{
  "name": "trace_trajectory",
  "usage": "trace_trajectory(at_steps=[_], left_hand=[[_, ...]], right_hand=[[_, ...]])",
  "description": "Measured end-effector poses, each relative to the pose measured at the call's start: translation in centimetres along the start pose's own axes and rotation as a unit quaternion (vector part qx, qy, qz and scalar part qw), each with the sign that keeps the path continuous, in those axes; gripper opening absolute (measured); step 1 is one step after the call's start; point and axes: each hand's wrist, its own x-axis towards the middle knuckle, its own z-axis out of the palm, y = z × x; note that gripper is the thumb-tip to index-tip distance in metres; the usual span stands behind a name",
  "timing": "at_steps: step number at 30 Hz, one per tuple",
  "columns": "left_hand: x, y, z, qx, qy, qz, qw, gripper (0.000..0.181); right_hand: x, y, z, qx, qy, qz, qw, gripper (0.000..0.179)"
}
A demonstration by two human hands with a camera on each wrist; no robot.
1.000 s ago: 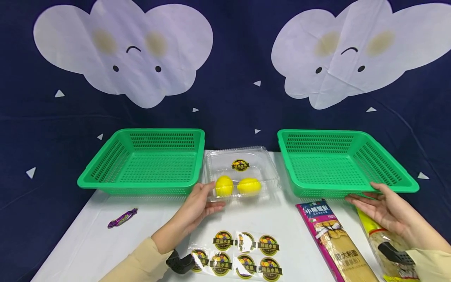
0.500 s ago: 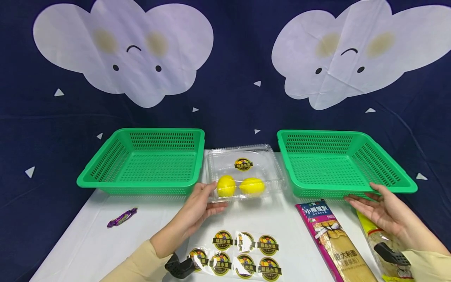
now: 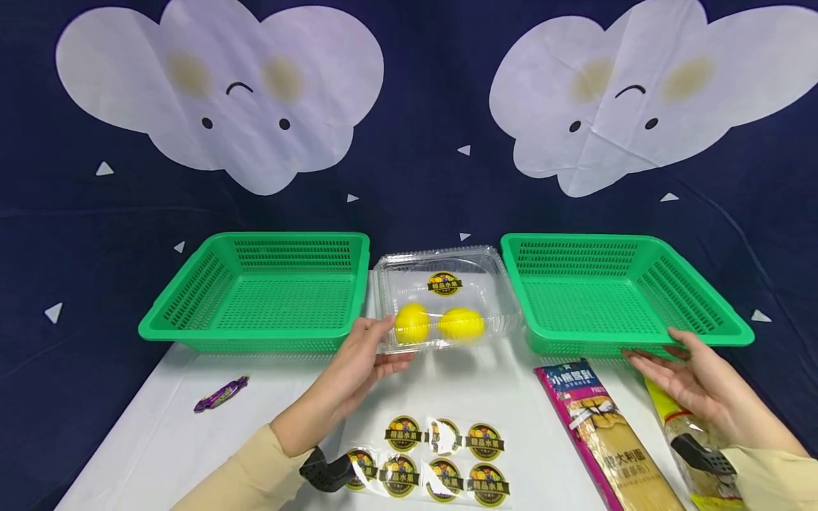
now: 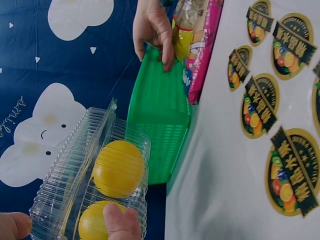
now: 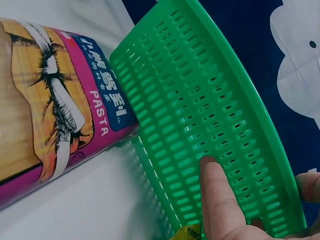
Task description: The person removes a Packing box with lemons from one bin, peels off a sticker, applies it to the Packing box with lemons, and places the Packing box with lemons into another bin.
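Note:
My left hand [image 3: 364, 358] grips the near left corner of a clear plastic clamshell box [image 3: 482, 291], thumb on top and fingers below. The box is closed, carries a round fruit label [image 3: 444, 284] on its lid, and hangs tilted above the table between two green baskets. Inside sit two lemons [image 4: 118, 168], side by side against the near wall. My right hand [image 3: 703, 380] holds the front edge of the right green basket [image 3: 588, 336]; in the right wrist view its thumb hooks over the rim and a finger [image 5: 220, 200] lies along the slotted outer wall.
The left green basket [image 3: 255, 335] stands at the back left, with a purple-wrapped candy [image 3: 221, 394] before it. A sheet of fruit stickers [image 3: 422, 461] lies front centre. A pasta packet [image 3: 607, 440] and a yellow-topped clear bag [image 3: 664, 401], partly under my right arm, lie at the right.
My left hand has raised the clamshell box with the lemons and shifted it slightly right, towards the right basket. My right hand has stayed on the basket's edge.

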Motion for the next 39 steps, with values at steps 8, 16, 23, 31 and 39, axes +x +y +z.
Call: trace_trajectory(at_steps=[8,16,23,31,39], left_hand=[[1.3,1.1,0.5,-0.010,-0.008,0.006,0.9999,0.033],[2.8,2.0,1.1,-0.016,-0.018,-0.005,0.9997,0.039],[4.2,2.7,1.9,-0.040,-0.027,-0.017,0.9987,0.040],[6.1,3.5,3.8,-0.035,-0.042,-0.020,0.9983,0.035],[7.8,4.6,6.3,-0.019,-0.066,-0.018,0.9975,0.056]], right_hand=[[0.1,0.0,-0.2,0.011,0.005,-0.003,0.9999,0.080],[0.1,0.0,0.0,0.008,0.006,-0.008,0.9999,0.077],[0.1,0.2,0.2,0.009,0.012,-0.009,0.9999,0.054],[0.2,0.1,0.1,-0.005,0.014,-0.008,0.9999,0.058],[0.1,0.0,0.0,-0.023,0.017,-0.015,0.9995,0.034]])
